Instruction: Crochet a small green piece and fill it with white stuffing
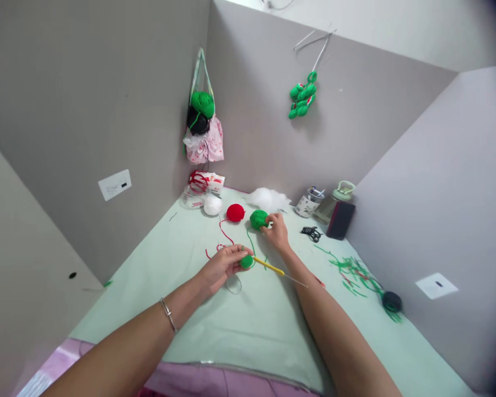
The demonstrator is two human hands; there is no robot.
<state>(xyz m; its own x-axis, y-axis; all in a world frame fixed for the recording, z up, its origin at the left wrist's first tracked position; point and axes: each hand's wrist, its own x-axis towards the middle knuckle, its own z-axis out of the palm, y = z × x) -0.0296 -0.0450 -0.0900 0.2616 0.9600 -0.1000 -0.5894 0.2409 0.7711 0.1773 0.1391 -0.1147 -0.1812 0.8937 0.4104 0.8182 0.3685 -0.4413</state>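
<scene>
My left hand [225, 264] pinches a small green crocheted piece [247, 261] on the pale green table [215, 325]. A yellow-handled crochet hook [273, 268] sticks out of the piece to the right and lies on the table. Farther back, my right hand [278, 230] is closed on a green yarn ball [258, 219], and a green strand runs from the ball down to the piece. A red yarn ball [235, 212] and a white yarn ball [212, 205] sit to the left of the green one, with a red strand trailing toward my left hand.
White stuffing [268, 198], a tin with pens [310, 202], a bottle [339, 198], a dark box [340, 219] and black clips [312, 234] stand at the back. Green yarn scraps [355, 274] and a dark yarn ball [392, 301] lie right. A bag of yarn [202, 124] hangs in the corner.
</scene>
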